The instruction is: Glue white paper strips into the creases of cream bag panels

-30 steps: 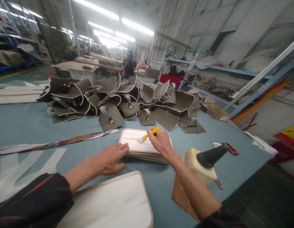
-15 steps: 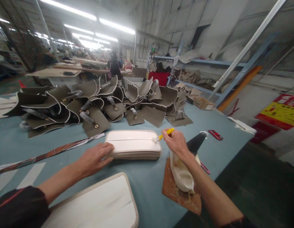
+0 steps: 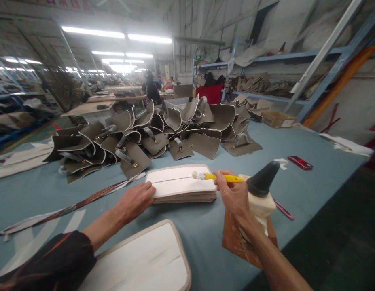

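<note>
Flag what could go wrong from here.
The left hand touches only one end of the panel stack, so the top panel might slip under strokes. The right forearm crosses in front of the black-capped container and could knock it. Any residue on the yellow brush might smear past the panel's edge.

A single camera is riding on the person's head, facing forward and down over the blue-green table [image 3: 205, 232]. It is viewing the left hand [image 3: 140, 198] and right hand [image 3: 236, 198] from close by, near the middle of the frame, with the forearms entering from lower left and lower right. The bottom edge is cropping a large white panel [image 3: 145, 256], while the wide view is reaching back to ceiling lights [image 3: 93, 31] at upper left and shelving [image 3: 308, 53] at upper right.
</note>
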`<state>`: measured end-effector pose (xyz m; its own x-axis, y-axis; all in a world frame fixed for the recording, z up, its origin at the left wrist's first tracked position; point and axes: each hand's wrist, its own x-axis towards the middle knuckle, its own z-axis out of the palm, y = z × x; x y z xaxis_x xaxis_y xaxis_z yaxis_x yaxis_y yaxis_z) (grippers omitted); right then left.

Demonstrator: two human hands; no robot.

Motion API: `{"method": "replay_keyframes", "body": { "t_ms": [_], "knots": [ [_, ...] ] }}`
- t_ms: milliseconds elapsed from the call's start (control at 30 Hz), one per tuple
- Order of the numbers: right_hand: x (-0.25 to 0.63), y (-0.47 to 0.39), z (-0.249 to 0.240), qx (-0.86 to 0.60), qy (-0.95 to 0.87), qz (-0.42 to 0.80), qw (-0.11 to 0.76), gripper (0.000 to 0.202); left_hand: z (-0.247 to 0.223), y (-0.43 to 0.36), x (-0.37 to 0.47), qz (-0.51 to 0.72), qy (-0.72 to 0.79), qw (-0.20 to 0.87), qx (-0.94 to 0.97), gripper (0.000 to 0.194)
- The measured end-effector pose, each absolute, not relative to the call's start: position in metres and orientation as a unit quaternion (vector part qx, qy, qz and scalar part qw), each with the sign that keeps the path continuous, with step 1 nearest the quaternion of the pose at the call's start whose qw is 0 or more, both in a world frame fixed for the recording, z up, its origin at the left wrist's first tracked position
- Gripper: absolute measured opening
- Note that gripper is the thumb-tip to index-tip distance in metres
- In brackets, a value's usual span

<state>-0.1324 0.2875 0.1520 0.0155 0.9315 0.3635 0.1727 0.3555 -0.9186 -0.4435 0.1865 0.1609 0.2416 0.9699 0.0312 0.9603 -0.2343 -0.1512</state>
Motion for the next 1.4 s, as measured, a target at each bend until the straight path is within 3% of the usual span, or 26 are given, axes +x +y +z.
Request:
{"method": "replay_keyframes", "body": {
  "t_ms": [300,400,600,767,933,1167,1400],
  "knots": [
    [-0.127,0.27,0.137,-0.351,-0.603,0.354,0.623,0.035,0.177,0.18,-0.446,-0.013,-0.609,0.162,-0.776,0.016],
    [-0.115,0.27,0.121,-0.346,-0.676,0.288,0.584,0.032,0.182,0.178,-0.441,-0.039,-0.602,0.195,-0.774,0.016],
    [-0.105,0.276,0.095,-0.442,-0.783,0.024,0.437,0.033,0.194,0.166,-0.433,-0.077,-0.573,0.232,-0.782,0.018],
    [-0.116,0.281,0.083,-0.482,-0.792,-0.051,0.371,0.032,0.201,0.154,-0.429,-0.082,-0.571,0.241,-0.78,0.021],
    [-0.121,0.28,0.086,-0.456,-0.801,-0.032,0.386,0.03,0.212,0.13,-0.43,-0.056,-0.602,0.244,-0.758,0.022],
    [-0.13,0.231,0.117,-0.283,-0.816,-0.028,0.503,0.011,0.238,0.031,-0.436,-0.098,-0.642,0.287,-0.704,0.021],
    [-0.143,0.176,0.129,-0.121,-0.869,-0.006,0.48,0.019,0.212,-0.086,-0.407,-0.183,-0.686,0.314,-0.631,0.014]
  ]
}}
